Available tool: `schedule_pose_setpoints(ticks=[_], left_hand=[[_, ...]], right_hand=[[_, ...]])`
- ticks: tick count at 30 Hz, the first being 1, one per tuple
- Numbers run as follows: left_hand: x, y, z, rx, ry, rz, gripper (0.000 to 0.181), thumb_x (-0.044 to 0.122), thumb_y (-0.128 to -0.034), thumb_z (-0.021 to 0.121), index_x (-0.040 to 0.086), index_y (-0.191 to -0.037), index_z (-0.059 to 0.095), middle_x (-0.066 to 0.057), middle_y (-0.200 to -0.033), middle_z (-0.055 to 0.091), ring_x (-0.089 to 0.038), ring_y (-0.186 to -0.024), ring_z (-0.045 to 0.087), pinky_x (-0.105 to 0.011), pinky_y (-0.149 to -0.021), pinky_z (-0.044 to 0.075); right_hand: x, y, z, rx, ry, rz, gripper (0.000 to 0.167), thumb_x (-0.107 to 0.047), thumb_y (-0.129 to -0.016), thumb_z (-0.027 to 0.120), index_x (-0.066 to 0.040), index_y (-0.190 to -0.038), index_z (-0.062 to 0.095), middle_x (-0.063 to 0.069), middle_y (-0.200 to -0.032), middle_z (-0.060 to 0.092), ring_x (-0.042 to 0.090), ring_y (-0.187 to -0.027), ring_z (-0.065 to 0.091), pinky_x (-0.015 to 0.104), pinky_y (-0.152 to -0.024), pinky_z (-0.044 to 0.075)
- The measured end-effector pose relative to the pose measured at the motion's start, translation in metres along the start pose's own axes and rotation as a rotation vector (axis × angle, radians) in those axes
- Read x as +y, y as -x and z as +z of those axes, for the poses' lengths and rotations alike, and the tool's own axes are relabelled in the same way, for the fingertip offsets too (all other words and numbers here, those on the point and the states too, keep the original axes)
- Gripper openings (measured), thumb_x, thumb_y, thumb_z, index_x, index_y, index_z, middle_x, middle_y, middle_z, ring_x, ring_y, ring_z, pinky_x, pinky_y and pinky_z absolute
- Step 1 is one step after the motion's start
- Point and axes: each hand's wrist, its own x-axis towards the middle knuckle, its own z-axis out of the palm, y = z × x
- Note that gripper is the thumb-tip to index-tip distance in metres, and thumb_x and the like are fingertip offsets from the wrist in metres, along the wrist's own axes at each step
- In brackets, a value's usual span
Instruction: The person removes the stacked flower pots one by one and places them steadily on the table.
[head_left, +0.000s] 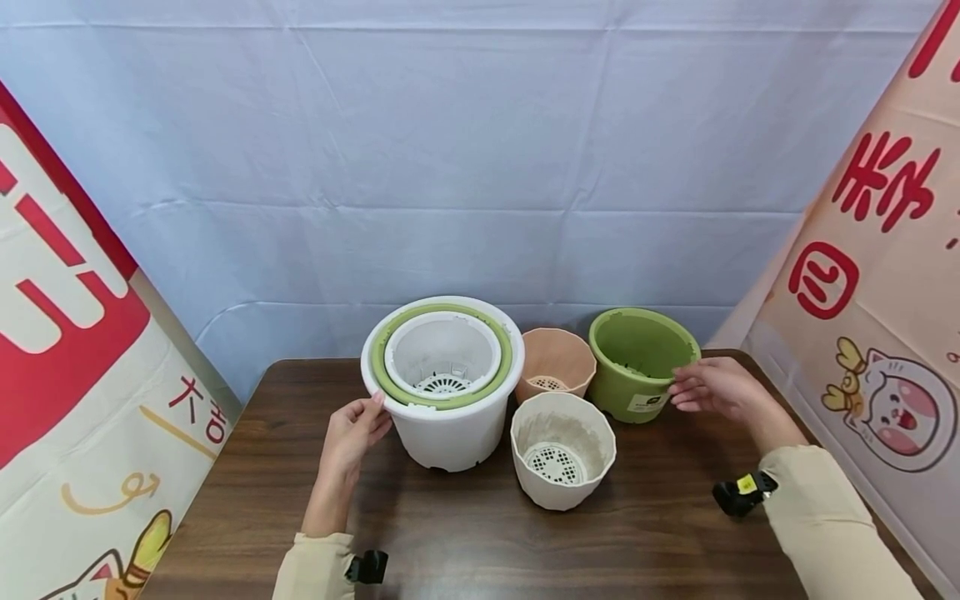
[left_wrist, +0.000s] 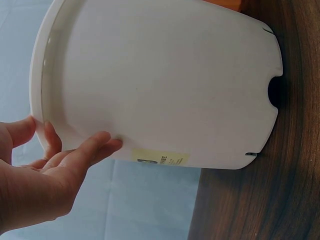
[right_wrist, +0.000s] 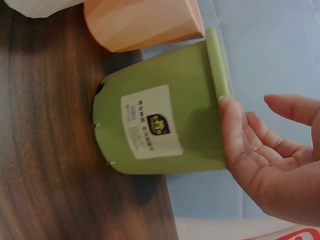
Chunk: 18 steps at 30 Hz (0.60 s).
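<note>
On the left of the table, my left hand (head_left: 352,433) has its thumb at the rim of a large white flowerpot (head_left: 450,437) and its fingers under that rim. The left wrist view shows the rim pinched between thumb and index finger (left_wrist: 52,140). A green pot (head_left: 435,403) and a smaller white pot (head_left: 444,354) are nested inside it. At the right, another green flowerpot (head_left: 626,392) stands upright with a label on its side. Fingertips of my right hand (head_left: 716,387) touch it just below the rim; the thumb (right_wrist: 290,106) stays apart from the pot.
Between the white stack and the green pot stand a peach-coloured pot (head_left: 557,358) at the back and a cream faceted pot (head_left: 562,492) in front. The dark wooden table (head_left: 465,542) ends at a pale blue cloth (head_left: 450,167). Printed banners (head_left: 847,333) flank both sides.
</note>
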Motion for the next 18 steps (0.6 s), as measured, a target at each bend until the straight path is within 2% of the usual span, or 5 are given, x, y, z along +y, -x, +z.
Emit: schedule_pose_setpoints(ticks=[4,12,18], left_hand=[[0.0,0.0,0.0,0.0,-0.007,-0.002,0.035,0.021,-0.0943,0.052,-0.013,-0.104,0.052,-0.009,-0.092,0.059,-0.015,-0.089,0.06,-0.036,-0.088,0.048],[0.0,-0.001,0.001,-0.003,-0.003,-0.001,0.035,0.021,-0.0945,0.052,-0.013,-0.104,0.052,-0.008,-0.091,0.06,-0.013,-0.087,0.06,-0.038,-0.09,0.046],[-0.001,-0.001,0.0,-0.004,0.016,0.003,0.032,0.018,-0.0947,0.052,-0.013,-0.101,0.051,-0.005,-0.085,0.059,-0.012,-0.085,0.06,-0.037,-0.089,0.048]], right_hand=[[-0.006,-0.001,0.005,-0.029,0.029,-0.041,0.018,-0.004,-0.095,0.042,-0.006,-0.087,0.057,0.01,-0.078,0.064,0.019,-0.071,0.064,0.032,-0.069,0.056],[-0.018,-0.002,0.02,-0.058,0.106,-0.092,0.013,-0.002,-0.096,0.037,0.008,-0.098,0.045,0.011,-0.081,0.064,0.02,-0.073,0.064,0.033,-0.07,0.055],[-0.026,-0.004,0.031,-0.058,0.135,-0.107,0.013,-0.003,-0.095,0.04,0.009,-0.098,0.045,0.012,-0.081,0.063,0.02,-0.073,0.064,0.034,-0.071,0.055]])
